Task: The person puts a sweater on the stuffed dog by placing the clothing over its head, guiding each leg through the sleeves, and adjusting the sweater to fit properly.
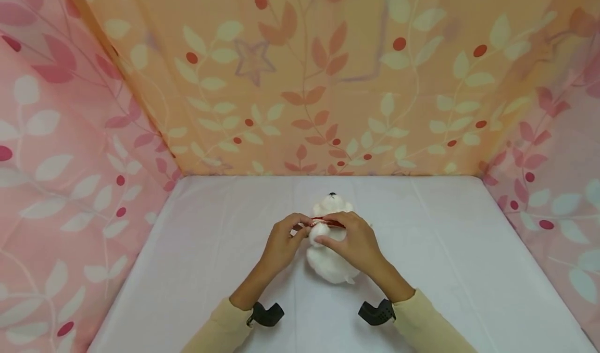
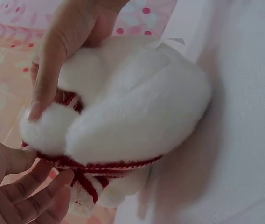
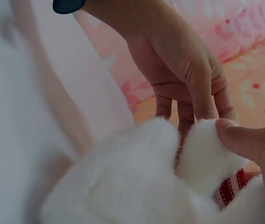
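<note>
A white plush toy animal [image 1: 332,264] lies on the table with its black nose [image 1: 332,193] toward the back wall. Round its neck runs a red-and-white striped knitted scarf [image 2: 109,165]. My left hand [image 1: 283,242] pinches the scarf's edge at the left side, thumb against the fingers. From the right, my right hand [image 1: 360,242] grips the toy, its thumb pressed on a round white paw [image 2: 48,128] and its fingers over the scarf. In the right wrist view, some left fingers [image 3: 184,114] are partly hidden behind the fur.
White cloth covers the table [image 1: 225,212]. Patterned fabric walls stand at the back [image 1: 300,82], left [image 1: 70,186] and right [image 1: 558,197]. Each wrist carries a black camera mount [image 1: 268,315]. A small white tag [image 2: 172,43] sticks out of the toy's lower end.
</note>
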### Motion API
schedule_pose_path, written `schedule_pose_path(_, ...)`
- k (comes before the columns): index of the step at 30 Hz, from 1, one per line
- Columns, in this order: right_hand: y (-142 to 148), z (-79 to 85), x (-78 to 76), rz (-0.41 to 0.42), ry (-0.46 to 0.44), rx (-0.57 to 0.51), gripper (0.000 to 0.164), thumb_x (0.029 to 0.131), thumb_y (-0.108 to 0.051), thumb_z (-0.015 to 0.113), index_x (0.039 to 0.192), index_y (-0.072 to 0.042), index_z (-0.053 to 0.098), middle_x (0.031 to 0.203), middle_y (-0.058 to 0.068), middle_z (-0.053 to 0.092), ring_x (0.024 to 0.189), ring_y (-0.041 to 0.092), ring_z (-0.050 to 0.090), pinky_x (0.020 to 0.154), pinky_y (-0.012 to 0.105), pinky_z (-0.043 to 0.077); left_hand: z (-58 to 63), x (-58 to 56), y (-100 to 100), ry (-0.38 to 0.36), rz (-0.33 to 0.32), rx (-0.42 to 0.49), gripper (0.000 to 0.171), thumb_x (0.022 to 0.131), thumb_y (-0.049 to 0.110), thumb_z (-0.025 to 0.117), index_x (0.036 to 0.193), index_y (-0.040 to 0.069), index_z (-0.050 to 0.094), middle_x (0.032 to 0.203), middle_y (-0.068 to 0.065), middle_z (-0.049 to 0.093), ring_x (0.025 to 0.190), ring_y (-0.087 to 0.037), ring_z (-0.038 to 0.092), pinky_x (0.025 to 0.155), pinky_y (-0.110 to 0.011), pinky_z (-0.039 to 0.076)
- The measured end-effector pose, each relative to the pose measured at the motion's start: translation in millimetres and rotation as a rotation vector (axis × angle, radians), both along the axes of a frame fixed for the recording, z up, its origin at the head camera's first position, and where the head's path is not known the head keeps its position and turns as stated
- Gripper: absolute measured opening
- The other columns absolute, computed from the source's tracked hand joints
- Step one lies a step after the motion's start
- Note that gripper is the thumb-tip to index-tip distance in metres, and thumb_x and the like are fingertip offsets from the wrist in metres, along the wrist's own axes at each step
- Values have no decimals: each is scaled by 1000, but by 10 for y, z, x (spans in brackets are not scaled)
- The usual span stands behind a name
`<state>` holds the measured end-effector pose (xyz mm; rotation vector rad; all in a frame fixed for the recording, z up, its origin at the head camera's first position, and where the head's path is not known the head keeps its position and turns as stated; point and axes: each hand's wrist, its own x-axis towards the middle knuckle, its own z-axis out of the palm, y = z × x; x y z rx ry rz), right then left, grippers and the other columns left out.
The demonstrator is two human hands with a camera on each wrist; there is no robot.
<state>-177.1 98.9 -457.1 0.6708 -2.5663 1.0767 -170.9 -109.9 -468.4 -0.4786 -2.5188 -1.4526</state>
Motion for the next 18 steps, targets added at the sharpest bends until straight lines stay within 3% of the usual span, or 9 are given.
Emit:
schedule_pose_path(13, -57, 26, -25, -101, -87, -34, 37, 71, -39, 92, 100, -20, 78, 85, -11, 72, 79, 8, 64, 68, 32, 50, 141, 141, 110, 243, 37, -117, 17, 89, 8, 75, 101, 19, 74, 103, 12, 64, 84, -6, 59, 63, -24, 47)
schedule_pose_path(18, -80, 48, -48, -118, -95, -48, 22, 73, -20, 92, 89, -18, 77, 77, -10, 70, 69, 7, 62, 60, 30, 48, 151, 207, 161, 302, 39, -148, 21, 86, 3, 78, 98, 20, 74, 103, 10, 63, 90, -6, 64, 68, -23, 52)
